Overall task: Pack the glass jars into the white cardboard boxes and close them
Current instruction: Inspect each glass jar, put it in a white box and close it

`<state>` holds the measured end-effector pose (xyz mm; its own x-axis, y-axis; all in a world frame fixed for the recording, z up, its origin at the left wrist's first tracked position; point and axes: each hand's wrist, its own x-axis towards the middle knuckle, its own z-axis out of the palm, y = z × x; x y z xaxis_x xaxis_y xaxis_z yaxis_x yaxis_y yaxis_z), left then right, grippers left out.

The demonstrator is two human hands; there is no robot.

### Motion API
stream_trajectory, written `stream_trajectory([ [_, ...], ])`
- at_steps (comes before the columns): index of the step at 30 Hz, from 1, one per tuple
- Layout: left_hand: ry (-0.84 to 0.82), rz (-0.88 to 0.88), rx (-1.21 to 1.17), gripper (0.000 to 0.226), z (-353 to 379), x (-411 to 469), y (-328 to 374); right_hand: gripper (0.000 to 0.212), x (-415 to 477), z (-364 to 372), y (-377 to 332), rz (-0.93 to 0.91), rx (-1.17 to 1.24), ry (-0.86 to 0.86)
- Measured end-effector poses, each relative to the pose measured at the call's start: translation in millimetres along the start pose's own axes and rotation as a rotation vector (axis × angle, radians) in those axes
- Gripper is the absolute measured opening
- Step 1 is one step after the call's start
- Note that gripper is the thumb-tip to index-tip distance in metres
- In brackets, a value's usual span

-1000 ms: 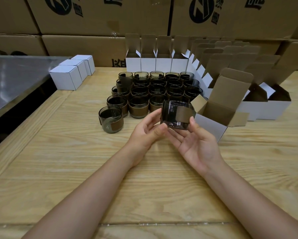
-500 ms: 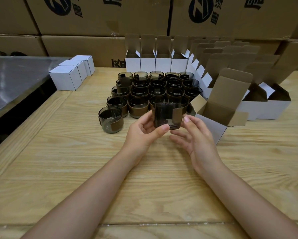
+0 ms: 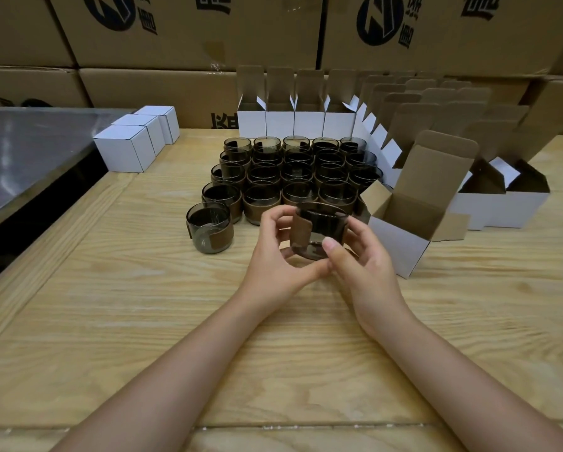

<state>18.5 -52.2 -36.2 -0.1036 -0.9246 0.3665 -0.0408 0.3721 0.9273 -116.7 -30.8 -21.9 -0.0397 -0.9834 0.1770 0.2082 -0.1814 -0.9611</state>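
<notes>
Glass jar, dark and wrapped with a brown paper band, is held upright between both hands just to the left of the open white box. The left hand is curled around the jar's left side, with the fingers reaching over the rim and the thumb placed low near the bottom. The right hand is closed on the jar's right side: its thumb is pressed on the lower front wall and its fingers are wrapped behind. The jar is seen very near the box, but no contact between them can be confirmed.

The open white box is laid tilted on the wooden counter, with its mouth turned toward the jar and its brown lid flap raised.

Behind and to the left of this box, a block of similar jars is arranged in rows, and a single jar is set apart further left. To the right of the box and behind it, more open boxes are placed, and a row of them is lined up behind the jars. Far to the left of the box, three closed white boxes are set touching one another near a metal surface. Brown cartons are stacked at the back.
</notes>
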Motion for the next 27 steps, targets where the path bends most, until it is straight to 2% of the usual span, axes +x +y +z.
stream_trajectory([
  [4, -0.100, -0.031, -0.086, 0.084, -1.4, -1.0, 3.0, 0.046, 0.8, 0.2, -7.2, 0.059, 0.229, -0.043],
  [8, -0.159, -0.038, -0.067, 0.052, -1.5, -1.3, 6.0, 0.050, 0.7, -0.8, -12.2, 0.157, 0.406, -0.107],
  [12, -0.128, -0.033, 0.019, 0.050, -0.4, -1.4, 4.0, 0.050, 0.6, -1.5, -11.9, 0.180, 0.420, -0.133],
  [16, -0.059, 0.027, 0.069, 0.062, -0.1, -1.5, 1.7, 0.030, 1.7, -3.5, -9.8, 0.161, 0.341, -0.067],
  [18, -0.026, 0.065, 0.109, 0.065, 1.1, -1.8, 1.2, 0.026, 2.4, -4.3, -9.3, 0.118, 0.272, -0.024],
  [21, -0.006, 0.086, 0.163, 0.073, 1.4, -1.4, 0.9, 0.049, -0.1, -0.3, -9.6, 0.025, 0.114, -0.005],
  [24, -0.017, 0.103, 0.259, 0.078, 1.7, -2.7, -0.2, 0.052, -2.1, 2.2, -4.9, -0.044, -0.016, -0.008],
  [27, -0.028, 0.089, 0.285, 0.080, 2.6, -3.9, 0.8, 0.058, 0.2, 0.7, -2.1, -0.032, 0.007, 0.011],
])
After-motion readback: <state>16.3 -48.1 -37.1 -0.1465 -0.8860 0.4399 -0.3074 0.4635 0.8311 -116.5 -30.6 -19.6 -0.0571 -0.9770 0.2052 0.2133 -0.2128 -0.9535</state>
